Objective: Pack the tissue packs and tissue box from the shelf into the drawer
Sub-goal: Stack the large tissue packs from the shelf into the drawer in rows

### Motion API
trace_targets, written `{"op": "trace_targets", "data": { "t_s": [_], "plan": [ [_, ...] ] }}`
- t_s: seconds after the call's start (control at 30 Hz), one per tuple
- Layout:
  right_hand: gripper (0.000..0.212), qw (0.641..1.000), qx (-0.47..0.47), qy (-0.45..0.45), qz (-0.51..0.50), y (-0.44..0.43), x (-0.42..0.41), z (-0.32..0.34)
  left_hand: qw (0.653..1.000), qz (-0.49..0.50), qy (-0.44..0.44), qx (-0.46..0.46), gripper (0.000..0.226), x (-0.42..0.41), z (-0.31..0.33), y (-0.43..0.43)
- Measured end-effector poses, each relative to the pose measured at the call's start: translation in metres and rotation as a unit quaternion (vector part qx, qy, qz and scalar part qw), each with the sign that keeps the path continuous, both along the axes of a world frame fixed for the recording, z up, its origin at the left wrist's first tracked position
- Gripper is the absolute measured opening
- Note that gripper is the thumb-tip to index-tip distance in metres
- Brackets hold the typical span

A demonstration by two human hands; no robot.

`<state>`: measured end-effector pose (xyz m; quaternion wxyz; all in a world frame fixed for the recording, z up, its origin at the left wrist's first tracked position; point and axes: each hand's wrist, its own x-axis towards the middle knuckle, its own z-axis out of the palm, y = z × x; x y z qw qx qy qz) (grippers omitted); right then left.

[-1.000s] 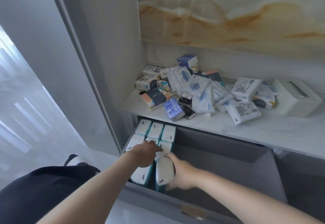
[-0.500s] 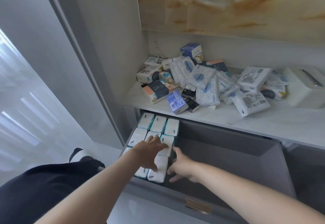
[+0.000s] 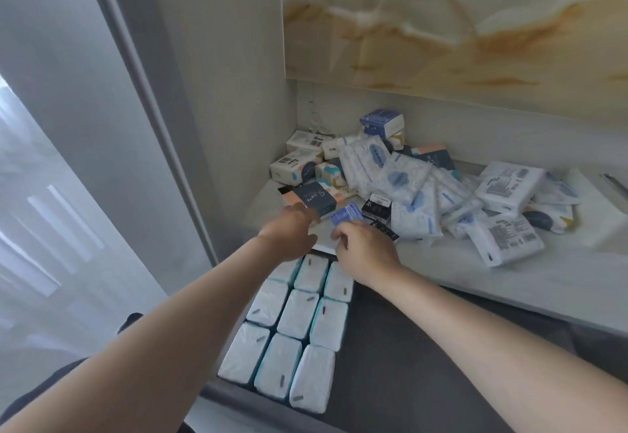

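- The grey drawer [image 3: 418, 347] stands pulled out below the white shelf [image 3: 530, 283].
- A loose heap of tissue packs [image 3: 407, 181] covers the shelf's left and middle.
- Nine white tissue packs [image 3: 299, 323] stand in three rows of three at the drawer's left end.
- The white tissue box [image 3: 599, 201] sits at the shelf's right, blurred.
- The left hand [image 3: 289, 233] reaches to the dark-and-peach pack [image 3: 311, 197]; whether it grips is unclear.
- The right hand [image 3: 365, 249] curls its fingers onto the near edge of the blue pack [image 3: 346, 216].
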<state>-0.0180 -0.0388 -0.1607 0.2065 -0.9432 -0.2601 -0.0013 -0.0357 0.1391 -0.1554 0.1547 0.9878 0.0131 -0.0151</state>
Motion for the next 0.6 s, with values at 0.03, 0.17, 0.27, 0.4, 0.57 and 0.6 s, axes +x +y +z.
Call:
{"op": "trace_targets", "data": {
  "t_s": [0.03,0.17,0.27,0.4,0.57,0.6],
  "plan": [
    [0.028,0.999,-0.009,-0.033,0.004,0.005,0.014,0.002,1.000,0.019,-0.021,-0.008,0.046,0.009,-0.002,0.005],
    [0.046,0.987,-0.150,-0.054,0.026,0.017,0.059,-0.006,0.995,0.089,-0.043,-0.007,0.071,0.032,-0.015,0.020],
    [0.045,0.994,-0.109,-0.021,0.026,0.020,0.080,-0.016,0.993,0.105,0.007,-0.049,0.089,0.050,-0.026,0.031],
    [0.048,0.997,-0.074,-0.022,0.031,0.017,0.093,-0.023,0.989,0.115,-0.003,-0.089,0.077,0.059,-0.035,0.039],
    [0.053,0.991,-0.126,-0.032,0.020,0.011,0.095,-0.024,0.973,0.152,-0.082,-0.151,0.063,0.047,-0.019,0.049],
    [0.056,0.992,-0.122,-0.024,0.023,0.011,0.093,-0.022,0.969,0.153,-0.098,-0.165,0.061,0.043,-0.013,0.052]
  ]
}}
